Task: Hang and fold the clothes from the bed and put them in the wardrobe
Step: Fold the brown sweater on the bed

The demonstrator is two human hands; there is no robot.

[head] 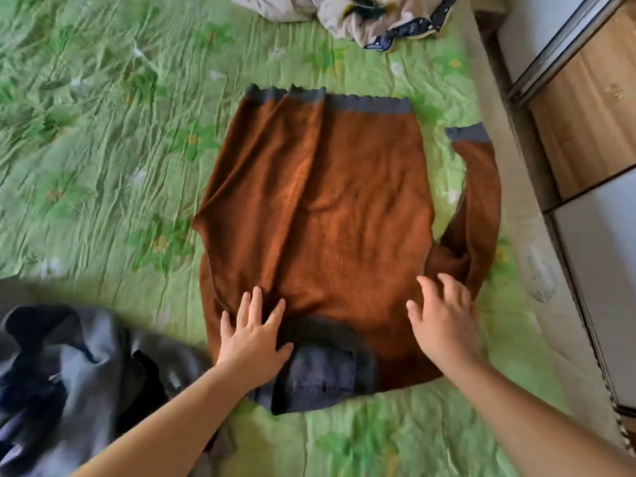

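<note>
brown sweater (320,208) flat on green bed (103,149), long axis running away from camera, collar nearest, hem far; left grip (254,339) and right grip (444,325) spread-fingered at its shoulders, wardrobe (592,108) right

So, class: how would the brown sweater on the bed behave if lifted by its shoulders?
Probably floppy: the brown sweater lies in soft creases, and its sleeve bends limply. Likely light yet bulky, given the fleecy pile. Unlikely to slide: the left hand rests on fuzzy fabric over a wrinkled bedspread.
</note>
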